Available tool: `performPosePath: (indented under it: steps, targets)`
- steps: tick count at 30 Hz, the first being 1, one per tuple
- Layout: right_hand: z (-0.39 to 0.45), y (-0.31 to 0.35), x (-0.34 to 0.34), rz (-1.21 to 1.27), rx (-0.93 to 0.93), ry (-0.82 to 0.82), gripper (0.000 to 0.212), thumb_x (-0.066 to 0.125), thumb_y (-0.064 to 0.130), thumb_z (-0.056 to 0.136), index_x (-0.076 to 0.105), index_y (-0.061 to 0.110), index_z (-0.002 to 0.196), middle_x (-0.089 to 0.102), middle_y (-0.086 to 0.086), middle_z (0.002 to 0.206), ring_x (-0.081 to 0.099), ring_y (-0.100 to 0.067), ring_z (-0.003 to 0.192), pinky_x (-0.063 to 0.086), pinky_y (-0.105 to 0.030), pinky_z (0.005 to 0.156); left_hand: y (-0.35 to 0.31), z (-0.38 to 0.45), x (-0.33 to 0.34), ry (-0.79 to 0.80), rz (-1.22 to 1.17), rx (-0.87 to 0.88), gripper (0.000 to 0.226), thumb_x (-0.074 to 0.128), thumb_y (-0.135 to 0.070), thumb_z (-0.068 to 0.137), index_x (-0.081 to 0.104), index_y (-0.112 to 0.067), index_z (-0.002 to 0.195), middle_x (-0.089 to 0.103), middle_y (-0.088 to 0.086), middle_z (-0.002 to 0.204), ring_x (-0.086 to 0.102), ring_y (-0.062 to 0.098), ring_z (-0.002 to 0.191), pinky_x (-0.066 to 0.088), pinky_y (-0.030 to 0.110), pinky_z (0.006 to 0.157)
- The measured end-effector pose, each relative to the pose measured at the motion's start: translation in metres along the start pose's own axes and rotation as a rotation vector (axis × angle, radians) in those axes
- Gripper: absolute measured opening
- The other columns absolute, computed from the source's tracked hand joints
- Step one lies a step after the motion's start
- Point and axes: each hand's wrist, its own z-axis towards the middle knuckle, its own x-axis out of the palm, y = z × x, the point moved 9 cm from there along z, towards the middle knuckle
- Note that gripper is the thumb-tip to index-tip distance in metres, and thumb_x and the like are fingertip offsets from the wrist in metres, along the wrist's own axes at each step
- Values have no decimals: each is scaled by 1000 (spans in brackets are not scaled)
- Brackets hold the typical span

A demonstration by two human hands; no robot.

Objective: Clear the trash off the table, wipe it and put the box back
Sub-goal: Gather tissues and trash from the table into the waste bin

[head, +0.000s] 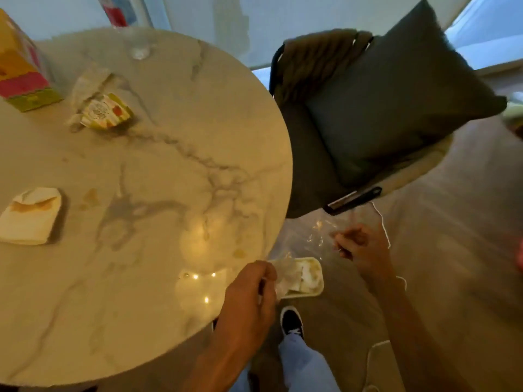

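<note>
Left hand [249, 290], at the table [158, 171] edge: fingers pinched on one rim of a clear plastic bag [305, 239]; right hand [359, 244] curled on the far rim, mouth spread. Bag holds a white tray [308, 278] with pale scraps. Risk: thin film slipping, tray dropping; napkin [31, 216], wrapper [104, 111] and box [19, 72] remain on the table.

left grip [252, 290] curled, right grip [359, 247] curled

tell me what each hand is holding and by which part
Both hands hold a clear plastic bag open by its rim: left hand at the near edge, right hand at the far edge. A white tray lies inside.
</note>
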Motion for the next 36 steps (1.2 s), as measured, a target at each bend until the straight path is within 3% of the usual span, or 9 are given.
performPosePath:
  steps: [5, 10, 12, 14, 17, 21, 24, 29, 36]
  targets:
    - [36, -157, -20, -13, 205, -16, 16, 58, -4, 90, 63, -6, 105, 61, -8, 72, 58, 4, 48, 43, -10, 48, 39, -1, 125, 232, 100, -65, 25, 62, -3, 87, 66, -28, 83, 57, -23, 61, 57, -14, 70, 39, 0, 63]
    - [70, -288, 1, -128, 298, 125, 28, 58, 13, 93, 66, 20, 119, 69, 1, 112, 66, -11, 94, 56, -33, 85, 160, 16, 222, 183, 222, -335, 16, 61, -4, 87, 71, -16, 88, 52, -23, 66, 60, 2, 69, 41, 2, 62]
    - [84, -323, 10, -169, 324, 158, 35, 54, 11, 93, 62, 22, 124, 66, 5, 115, 67, -15, 95, 57, -35, 82, 205, 29, 249, 148, 282, -412, 18, 55, -4, 89, 67, -17, 87, 55, -16, 73, 58, 9, 73, 38, 7, 58]
    - [97, -352, 22, -235, 330, 206, 39, 51, 9, 93, 59, 24, 129, 64, 6, 117, 65, -9, 80, 53, -20, 64, 245, 44, 271, 139, 333, -483, 19, 50, -4, 91, 65, -14, 94, 60, -6, 83, 55, 10, 78, 37, 17, 62]
    - [116, -384, 42, -378, 258, 303, 44, 49, 11, 94, 51, 25, 136, 57, -2, 133, 59, -4, 85, 41, -9, 66, 294, 68, 304, 204, 404, -458, 22, 46, -4, 92, 63, -13, 101, 64, 6, 96, 59, 18, 85, 45, 29, 72]
    - [138, -408, 70, -524, 100, 424, 56, 45, 14, 95, 32, 24, 148, 31, 7, 154, 48, -13, 124, 38, -19, 91, 343, 97, 329, 216, 488, -371, 22, 52, 0, 89, 64, -9, 105, 57, 9, 111, 56, 18, 81, 42, 27, 68]
    - [151, -424, 92, -616, 41, 487, 59, 42, 18, 96, 22, 27, 151, 19, 13, 157, 42, -15, 131, 40, -27, 98, 369, 112, 341, 188, 573, -332, 18, 55, -1, 88, 64, -7, 103, 51, 11, 113, 56, 23, 78, 51, 36, 68]
    - [155, -450, 139, -766, -30, 620, 62, 41, 17, 95, 18, 27, 152, 15, 6, 159, 50, -28, 121, 48, -37, 93, 404, 126, 365, 289, 698, -274, 16, 48, -6, 93, 61, -9, 102, 51, 8, 112, 50, 14, 75, 44, 25, 62]
    - [167, -447, 158, -965, -120, 609, 54, 54, 19, 90, 35, 19, 140, 37, -2, 139, 56, -26, 104, 44, -32, 69, 410, 124, 386, 456, 850, -92, 26, 48, -20, 95, 63, -12, 114, 58, 5, 118, 49, 22, 112, 44, 34, 92]
